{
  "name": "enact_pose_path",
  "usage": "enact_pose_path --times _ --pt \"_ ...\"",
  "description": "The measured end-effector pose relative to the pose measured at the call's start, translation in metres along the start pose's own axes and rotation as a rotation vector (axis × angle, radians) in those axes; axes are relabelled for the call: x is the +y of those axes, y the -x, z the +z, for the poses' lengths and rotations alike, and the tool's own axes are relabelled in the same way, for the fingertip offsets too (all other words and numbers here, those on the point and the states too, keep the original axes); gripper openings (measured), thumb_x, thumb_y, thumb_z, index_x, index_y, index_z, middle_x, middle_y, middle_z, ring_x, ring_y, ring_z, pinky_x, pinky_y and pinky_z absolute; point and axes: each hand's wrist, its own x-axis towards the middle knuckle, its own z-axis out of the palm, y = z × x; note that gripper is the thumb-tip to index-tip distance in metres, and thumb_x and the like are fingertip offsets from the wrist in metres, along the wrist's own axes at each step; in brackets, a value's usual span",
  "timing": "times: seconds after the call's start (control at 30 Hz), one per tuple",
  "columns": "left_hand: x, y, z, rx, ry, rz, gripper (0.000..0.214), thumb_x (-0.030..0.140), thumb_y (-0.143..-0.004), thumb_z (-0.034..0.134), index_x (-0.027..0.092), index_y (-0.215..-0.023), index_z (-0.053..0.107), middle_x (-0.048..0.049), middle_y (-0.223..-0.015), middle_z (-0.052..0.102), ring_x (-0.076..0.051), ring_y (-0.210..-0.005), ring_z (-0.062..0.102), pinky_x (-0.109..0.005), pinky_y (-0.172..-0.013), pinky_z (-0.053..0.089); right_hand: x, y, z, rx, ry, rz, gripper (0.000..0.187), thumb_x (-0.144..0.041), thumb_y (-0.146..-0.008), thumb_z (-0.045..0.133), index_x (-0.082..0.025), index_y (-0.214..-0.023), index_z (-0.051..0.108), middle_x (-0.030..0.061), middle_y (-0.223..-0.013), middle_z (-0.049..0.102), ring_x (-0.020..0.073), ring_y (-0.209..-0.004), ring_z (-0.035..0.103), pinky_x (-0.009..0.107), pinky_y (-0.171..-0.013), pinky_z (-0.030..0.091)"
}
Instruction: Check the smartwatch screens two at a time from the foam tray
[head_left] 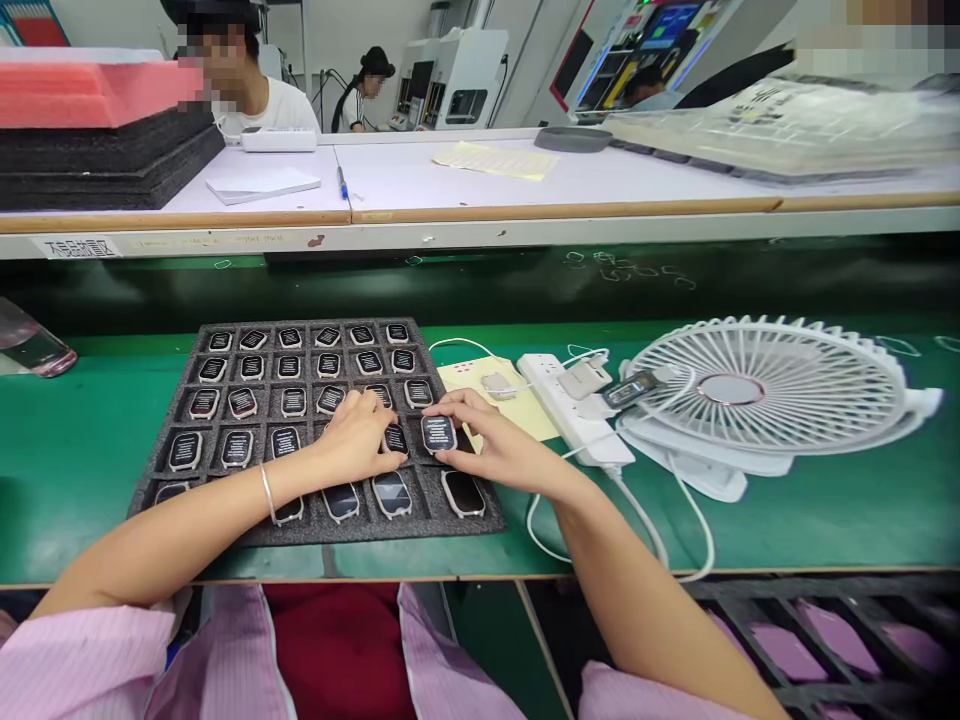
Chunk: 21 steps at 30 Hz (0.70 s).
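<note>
A dark foam tray (315, 533) holds rows of strapless smartwatches, many with lit screens showing white text. My right hand (499, 440) pinches one smartwatch (439, 433) between thumb and fingers at the tray's right side, its lit screen facing up. Just left of it, my left hand (356, 435) reaches over the tray, thumb and fingers closed about the edges of another smartwatch (394, 439) in its compartment. Several smartwatches in the front row, such as the one at the right corner (463, 493), have dark screens. My left forearm covers part of the front rows.
Right of the tray lie a yellow sheet (532, 415) with a white charger puck (499, 385), a white power strip (574, 410) with cables, and a white fan (765, 390). A raised shelf (390, 195) runs behind, with foam stacks (97, 150). People sit beyond.
</note>
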Motion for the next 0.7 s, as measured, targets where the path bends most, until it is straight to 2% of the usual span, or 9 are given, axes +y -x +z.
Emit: enact_pose_path --times 0.1,0.2,0.27,0.33,0.37,0.43,0.5,0.6,0.7 --pt "-0.006 0.022 -0.018 0.03 -0.026 0.036 0.054 0.048 -0.085 0.076 0.015 -0.127 0.067 -0.0136 -0.117 0.058 -0.032 -0.11 0.051 -0.049 -0.101 0.046 0.006 0.001 0.001 -0.067 0.076 0.011 0.051 -0.037 -0.088 0.065 -0.024 -0.136 0.061 0.0122 -0.126 0.054 0.0318 -0.127 0.056 0.053 -0.116 0.041" --pt "-0.026 0.072 -0.053 0.171 -0.044 0.023 0.048 0.05 -0.091 0.069 0.021 -0.129 0.067 -0.011 -0.117 0.062 -0.031 -0.111 0.052 -0.047 -0.102 0.044 0.002 0.001 0.001 -0.022 0.195 0.023 0.057 -0.038 -0.09 0.064 -0.024 -0.144 0.055 0.0155 -0.135 0.052 0.0349 -0.134 0.052 0.058 -0.117 0.039" --pt "-0.047 0.115 -0.073 0.307 -0.061 -0.095 0.038 0.049 -0.095 0.061 0.023 -0.121 0.069 -0.0087 -0.114 0.065 -0.029 -0.11 0.055 -0.044 -0.103 0.043 -0.009 -0.002 0.005 0.026 0.238 -0.027 0.051 -0.037 -0.093 0.062 -0.023 -0.142 0.057 0.0171 -0.135 0.054 0.0357 -0.132 0.054 0.058 -0.113 0.043" --pt "-0.068 0.16 -0.082 0.419 -0.094 -0.278 0.033 0.05 -0.095 0.057 0.024 -0.107 0.071 -0.0069 -0.103 0.068 -0.028 -0.103 0.058 -0.043 -0.098 0.044 -0.03 -0.011 0.015 -0.003 0.228 -0.127 0.04 -0.034 -0.098 0.058 -0.022 -0.136 0.061 0.0166 -0.13 0.058 0.0333 -0.125 0.059 0.054 -0.108 0.048" --pt "-0.078 0.181 -0.082 0.437 -0.108 -0.362 0.032 0.051 -0.094 0.056 0.023 -0.102 0.07 -0.0068 -0.1 0.069 -0.028 -0.099 0.059 -0.042 -0.095 0.045 -0.043 -0.017 0.023 -0.047 0.219 -0.185 0.035 -0.03 -0.099 0.055 -0.022 -0.132 0.063 0.0161 -0.127 0.06 0.0318 -0.121 0.061 0.052 -0.106 0.05" --pt "-0.093 0.214 -0.072 0.396 -0.133 -0.484 0.031 0.05 -0.092 0.057 0.022 -0.093 0.07 -0.0068 -0.092 0.068 -0.028 -0.092 0.061 -0.042 -0.09 0.046 -0.075 -0.033 0.045 -0.158 0.233 -0.295 0.029 -0.022 -0.099 0.057 -0.02 -0.126 0.066 0.015 -0.121 0.063 0.0304 -0.116 0.063 0.049 -0.102 0.052" --pt "-0.1 0.235 -0.055 0.336 -0.149 -0.571 0.029 0.049 -0.09 0.059 0.021 -0.089 0.069 -0.0074 -0.09 0.067 -0.029 -0.09 0.061 -0.043 -0.088 0.048 -0.107 -0.051 0.071 -0.286 0.292 -0.378 0.027 -0.017 -0.099 0.06 -0.019 -0.124 0.068 0.0135 -0.115 0.066 0.0292 -0.109 0.064 0.047 -0.097 0.053" --pt "-0.095 0.241 -0.033 0.356 -0.153 -0.646 0.029 0.047 -0.089 0.063 0.019 -0.094 0.069 -0.0094 -0.095 0.063 -0.031 -0.094 0.061 -0.044 -0.089 0.05 -0.144 -0.075 0.112 -0.406 0.415 -0.451 0.023 -0.026 -0.099 0.066 -0.015 -0.118 0.071 0.0145 -0.112 0.066 0.0307 -0.105 0.065 0.047 -0.093 0.052" --pt "-0.084 0.231 -0.024 0.378 -0.136 -0.673 0.027 0.043 -0.088 0.067 0.017 -0.091 0.068 -0.0108 -0.097 0.061 -0.031 -0.096 0.059 -0.045 -0.091 0.049 -0.162 -0.088 0.144 -0.409 0.56 -0.476 0.026 -0.033 -0.097 0.071 -0.01 -0.11 0.071 0.018 -0.112 0.068 0.0342 -0.106 0.065 0.048 -0.093 0.05"
